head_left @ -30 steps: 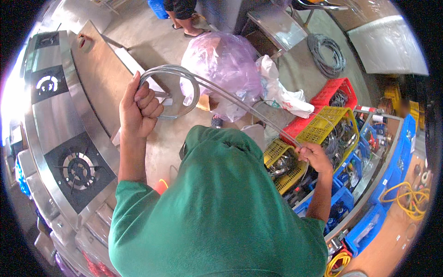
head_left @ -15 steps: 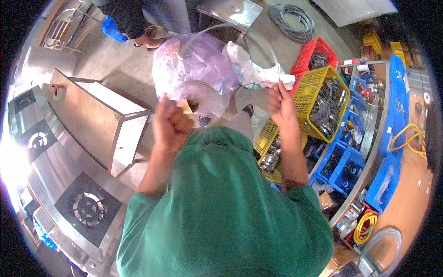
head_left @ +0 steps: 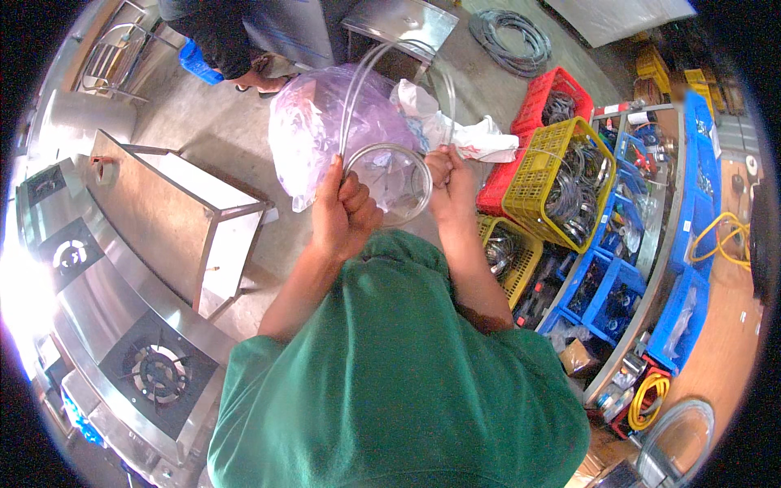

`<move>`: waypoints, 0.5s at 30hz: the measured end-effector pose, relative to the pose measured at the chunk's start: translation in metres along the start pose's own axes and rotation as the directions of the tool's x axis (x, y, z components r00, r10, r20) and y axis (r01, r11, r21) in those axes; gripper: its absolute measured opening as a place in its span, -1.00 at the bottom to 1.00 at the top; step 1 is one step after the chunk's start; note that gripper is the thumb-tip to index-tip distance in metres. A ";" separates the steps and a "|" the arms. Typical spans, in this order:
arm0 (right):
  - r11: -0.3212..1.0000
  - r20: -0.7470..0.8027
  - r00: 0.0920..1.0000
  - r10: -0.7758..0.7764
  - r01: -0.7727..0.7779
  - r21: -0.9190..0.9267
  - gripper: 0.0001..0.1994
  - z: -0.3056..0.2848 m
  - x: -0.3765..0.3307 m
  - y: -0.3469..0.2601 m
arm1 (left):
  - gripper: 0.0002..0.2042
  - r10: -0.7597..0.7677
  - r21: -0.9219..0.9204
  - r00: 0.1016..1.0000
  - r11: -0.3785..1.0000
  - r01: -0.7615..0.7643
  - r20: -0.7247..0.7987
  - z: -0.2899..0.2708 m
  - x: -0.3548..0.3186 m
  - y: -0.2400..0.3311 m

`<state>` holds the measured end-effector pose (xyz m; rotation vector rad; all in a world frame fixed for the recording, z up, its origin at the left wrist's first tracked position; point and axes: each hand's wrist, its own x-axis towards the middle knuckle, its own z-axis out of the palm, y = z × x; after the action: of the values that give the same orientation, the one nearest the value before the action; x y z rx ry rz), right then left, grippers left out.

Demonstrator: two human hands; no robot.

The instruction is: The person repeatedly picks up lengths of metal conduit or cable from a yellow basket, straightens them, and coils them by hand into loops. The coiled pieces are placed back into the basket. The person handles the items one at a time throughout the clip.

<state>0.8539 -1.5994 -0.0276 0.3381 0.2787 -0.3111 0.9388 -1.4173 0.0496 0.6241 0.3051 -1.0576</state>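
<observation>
A big clear purple plastic bag [head_left: 325, 130] is sitting on the floor, and everything here is placed from it. Just right of the bag, a crumpled white bag [head_left: 455, 130] is lying against one red crate [head_left: 541, 122]. Beyond that, two yellow crates [head_left: 561, 179] are holding coiled parts, and a row of blue bins [head_left: 643, 268] is running further right. Left of the bag, a steel stove [head_left: 122, 325] is showing three burners.

In front of the bag, the left hand [head_left: 343, 215] is curling into a fist around a clear plastic tube [head_left: 390, 150], which is looping into a coil between both hands. The right hand [head_left: 449, 183] is closing its fingers on the coil's right side. Both forearms are reaching up and forward, elbows bent.
</observation>
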 end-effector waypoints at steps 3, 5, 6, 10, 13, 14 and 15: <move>0.996 -0.133 0.991 0.014 -0.026 -0.090 -0.74 0.000 -0.010 0.029 | -0.47 0.073 -0.012 0.996 0.997 -0.074 -0.053 -0.006 0.012 -0.004; 0.942 -0.172 0.985 -0.008 -0.050 -0.333 -0.77 -0.002 -0.019 0.051 | -0.47 0.146 0.001 0.986 0.989 -0.146 -0.075 -0.009 0.021 -0.005; 0.904 -0.229 0.972 -0.046 -0.056 -0.423 -0.77 -0.003 -0.023 0.062 | -0.46 0.187 0.029 0.978 0.982 -0.185 -0.094 -0.010 0.026 -0.006; 0.884 -0.194 0.981 -0.006 -0.086 -0.460 -0.73 -0.001 -0.030 0.077 | -0.46 0.291 0.051 0.928 0.957 -0.287 -0.232 -0.010 0.036 -0.004; 0.861 -0.225 0.974 -0.002 -0.112 -0.496 -0.76 -0.002 -0.030 0.076 | -0.46 0.356 0.104 0.881 0.934 -0.341 -0.312 -0.010 0.040 -0.008; 0.858 -0.159 0.986 0.041 -0.117 -0.500 -0.78 -0.003 -0.029 0.076 | -0.48 0.412 0.130 0.863 0.911 -0.391 -0.293 -0.011 0.040 -0.011; 0.782 -0.235 0.972 -0.001 -0.146 -0.606 -0.81 -0.005 -0.028 0.076 | -0.48 0.482 0.202 0.832 0.875 -0.440 -0.275 -0.012 0.041 -0.015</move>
<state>0.8534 -1.5229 -0.0022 -0.2789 0.5712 -0.0870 0.9460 -1.4440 0.0140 0.9375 0.3438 -0.5059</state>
